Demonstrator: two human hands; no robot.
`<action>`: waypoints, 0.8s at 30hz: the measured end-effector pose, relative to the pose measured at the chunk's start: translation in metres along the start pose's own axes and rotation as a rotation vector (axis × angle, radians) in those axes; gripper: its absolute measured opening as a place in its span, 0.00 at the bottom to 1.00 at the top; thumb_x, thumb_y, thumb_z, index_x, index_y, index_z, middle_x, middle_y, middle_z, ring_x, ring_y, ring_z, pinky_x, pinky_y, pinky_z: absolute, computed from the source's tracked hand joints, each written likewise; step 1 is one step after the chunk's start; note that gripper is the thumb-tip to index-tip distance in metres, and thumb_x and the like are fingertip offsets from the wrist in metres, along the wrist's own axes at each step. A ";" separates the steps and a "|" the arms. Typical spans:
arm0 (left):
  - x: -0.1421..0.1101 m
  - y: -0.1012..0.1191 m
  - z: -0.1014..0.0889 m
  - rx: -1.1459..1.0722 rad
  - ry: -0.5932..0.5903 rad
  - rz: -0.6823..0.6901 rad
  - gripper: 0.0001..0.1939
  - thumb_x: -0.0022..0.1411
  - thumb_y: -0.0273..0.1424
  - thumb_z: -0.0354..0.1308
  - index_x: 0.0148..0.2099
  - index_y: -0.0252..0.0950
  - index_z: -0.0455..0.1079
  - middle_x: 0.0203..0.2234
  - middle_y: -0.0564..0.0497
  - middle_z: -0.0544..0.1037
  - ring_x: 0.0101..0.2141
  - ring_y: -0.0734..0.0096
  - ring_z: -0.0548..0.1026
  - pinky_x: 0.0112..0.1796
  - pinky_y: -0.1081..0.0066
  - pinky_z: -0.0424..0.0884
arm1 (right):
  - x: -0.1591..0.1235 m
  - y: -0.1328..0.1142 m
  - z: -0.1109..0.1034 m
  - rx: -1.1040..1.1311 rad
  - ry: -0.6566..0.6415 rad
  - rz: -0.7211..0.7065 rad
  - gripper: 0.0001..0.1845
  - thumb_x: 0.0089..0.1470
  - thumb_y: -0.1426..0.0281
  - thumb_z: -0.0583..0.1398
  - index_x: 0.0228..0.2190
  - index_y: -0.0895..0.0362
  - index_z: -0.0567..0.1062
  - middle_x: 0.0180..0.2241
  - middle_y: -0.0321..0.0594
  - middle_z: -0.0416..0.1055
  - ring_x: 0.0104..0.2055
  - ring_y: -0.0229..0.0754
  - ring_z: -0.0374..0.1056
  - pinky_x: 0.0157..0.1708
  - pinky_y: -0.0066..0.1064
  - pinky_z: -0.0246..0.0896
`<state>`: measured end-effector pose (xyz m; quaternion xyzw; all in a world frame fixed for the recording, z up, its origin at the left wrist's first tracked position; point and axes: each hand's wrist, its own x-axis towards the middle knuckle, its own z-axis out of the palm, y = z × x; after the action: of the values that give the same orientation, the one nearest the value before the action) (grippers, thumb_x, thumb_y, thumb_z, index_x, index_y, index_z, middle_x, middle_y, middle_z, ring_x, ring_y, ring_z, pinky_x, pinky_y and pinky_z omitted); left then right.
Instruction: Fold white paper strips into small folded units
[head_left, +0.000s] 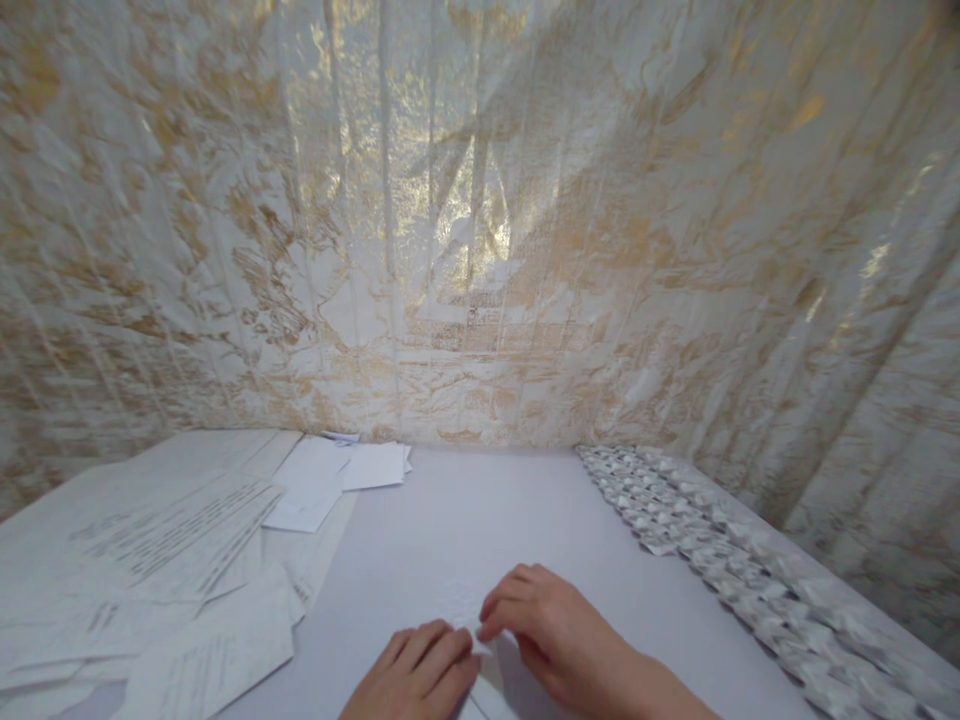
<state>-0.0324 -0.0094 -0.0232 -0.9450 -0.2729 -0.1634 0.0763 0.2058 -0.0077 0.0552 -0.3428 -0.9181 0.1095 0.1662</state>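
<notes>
A small piece of white paper point(487, 668) lies at the front of the table, partly folded, between my two hands. Coming in from the lower left, my left hand point(424, 668) presses its closed fingers onto the paper's left side. My right hand point(559, 640) pinches the top corner of the same paper with thumb and fingertips. The paper's lower end runs out of the picture, and my hands cover part of it.
Loose printed sheets point(180, 540) and white paper pieces point(311, 485) spread over the left side of the pale table point(465, 520). Rows of folded paper pieces point(720, 560) line the right side. A white and gold curtain point(465, 250) hangs behind.
</notes>
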 end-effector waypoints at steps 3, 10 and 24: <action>0.005 -0.002 -0.007 -0.103 -0.029 -0.010 0.19 0.60 0.27 0.65 0.53 0.42 0.70 0.55 0.51 0.80 0.55 0.57 0.73 0.53 0.62 0.70 | 0.001 0.003 -0.014 0.194 -0.031 -0.012 0.36 0.42 0.92 0.53 0.48 0.53 0.79 0.50 0.38 0.78 0.53 0.42 0.70 0.57 0.35 0.59; 0.004 0.007 -0.035 -0.066 -0.017 -0.198 0.20 0.57 0.38 0.71 0.50 0.42 0.71 0.53 0.46 0.76 0.53 0.51 0.70 0.52 0.56 0.66 | 0.001 -0.004 -0.002 0.096 -0.099 0.018 0.21 0.51 0.86 0.65 0.44 0.55 0.82 0.45 0.40 0.77 0.47 0.43 0.70 0.49 0.31 0.62; 0.005 0.011 -0.023 -0.086 -0.033 -0.294 0.16 0.56 0.20 0.67 0.44 0.42 0.73 0.43 0.52 0.78 0.43 0.57 0.74 0.47 0.60 0.68 | 0.003 -0.003 0.029 0.051 -0.072 0.188 0.14 0.49 0.77 0.70 0.40 0.54 0.83 0.38 0.40 0.77 0.41 0.46 0.70 0.45 0.33 0.61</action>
<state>-0.0287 -0.0217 -0.0004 -0.8998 -0.4024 -0.1685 0.0066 0.1905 -0.0105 0.0300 -0.4190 -0.8841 0.1601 0.1307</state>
